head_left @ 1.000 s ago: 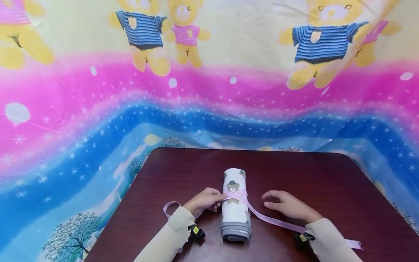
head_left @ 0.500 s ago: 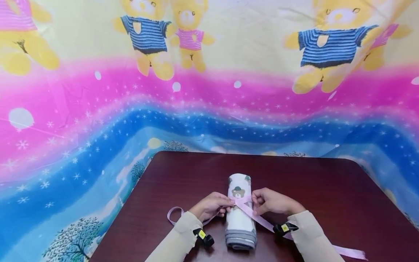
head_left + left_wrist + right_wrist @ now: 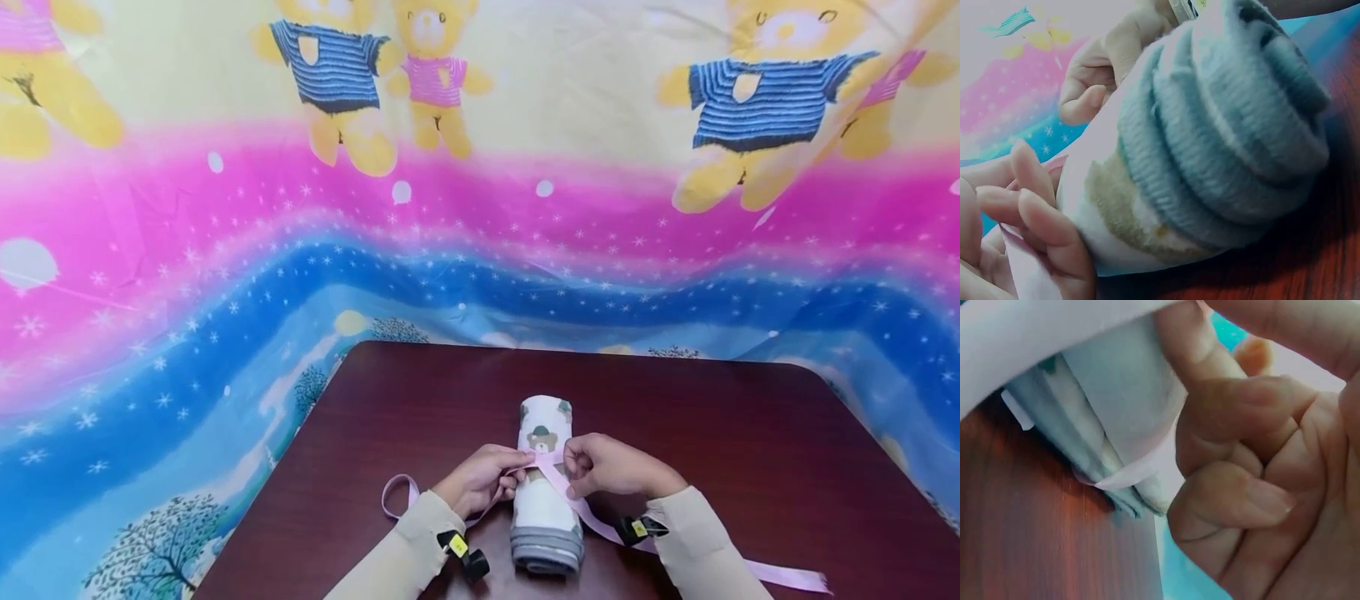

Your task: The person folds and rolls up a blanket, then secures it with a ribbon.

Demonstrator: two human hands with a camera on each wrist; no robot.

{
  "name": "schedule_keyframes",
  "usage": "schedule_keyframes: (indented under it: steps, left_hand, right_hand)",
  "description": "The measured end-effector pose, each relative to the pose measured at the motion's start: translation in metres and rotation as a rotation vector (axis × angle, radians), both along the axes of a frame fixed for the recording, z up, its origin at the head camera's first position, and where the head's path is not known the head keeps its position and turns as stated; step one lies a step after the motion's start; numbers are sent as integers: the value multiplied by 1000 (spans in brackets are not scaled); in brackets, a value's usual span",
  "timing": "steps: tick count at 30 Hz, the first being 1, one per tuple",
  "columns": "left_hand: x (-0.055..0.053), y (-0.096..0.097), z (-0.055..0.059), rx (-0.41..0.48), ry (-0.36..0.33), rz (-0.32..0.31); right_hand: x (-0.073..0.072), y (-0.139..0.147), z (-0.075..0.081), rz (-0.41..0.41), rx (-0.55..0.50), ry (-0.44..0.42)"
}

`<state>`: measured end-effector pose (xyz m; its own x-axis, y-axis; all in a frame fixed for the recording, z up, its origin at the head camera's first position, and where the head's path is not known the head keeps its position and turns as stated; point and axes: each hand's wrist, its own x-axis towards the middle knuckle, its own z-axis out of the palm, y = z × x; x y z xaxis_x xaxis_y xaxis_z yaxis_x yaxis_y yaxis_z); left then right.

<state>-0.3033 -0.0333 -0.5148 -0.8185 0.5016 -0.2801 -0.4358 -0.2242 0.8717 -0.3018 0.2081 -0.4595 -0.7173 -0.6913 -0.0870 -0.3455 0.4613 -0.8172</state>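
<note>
A rolled-up towel [image 3: 531,510], white with bear prints and a grey-blue end, lies lengthwise on the table. A pink ribbon [image 3: 553,480] goes around its middle and crosses on top. At the roll's left side my left hand [image 3: 480,481] pinches one ribbon length; in the left wrist view, the ribbon [image 3: 1030,269] passes among its fingers. On the other side my right hand [image 3: 621,468] has curled fingers, with thumb and forefinger gripping the ribbon at the towel's right edge. Its fingertips are partly cut off in the right wrist view, beside the ribbon band [image 3: 1060,337].
The dark red-brown table [image 3: 420,392] has rounded far corners. A printed bear curtain [image 3: 480,225] hangs behind it. One ribbon tail loops [image 3: 400,492] by my left forearm; the other tail [image 3: 791,577] runs under my right forearm toward the right.
My right hand has come in from the right to the ribbon beside the towel and its fingers have curled. My left hand keeps its pinch and has shifted slightly onto the crossing.
</note>
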Motion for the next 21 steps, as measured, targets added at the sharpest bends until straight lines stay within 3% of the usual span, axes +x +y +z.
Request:
schedule_keyframes:
  steps: [7, 14, 17, 21]
  left_hand:
    - [-2, 3, 2, 104, 28, 57]
    - [0, 2, 1, 148, 3, 30]
    - [0, 3, 1, 156, 3, 21]
    - [0, 3, 1, 162, 11, 19]
  right_hand:
    - [1, -13, -2, -71, 20, 118]
    - [5, -22, -6, -184, 85, 253]
    - [5, -20, -5, -183, 75, 244]
    - [4, -15, -2, -128, 43, 150]
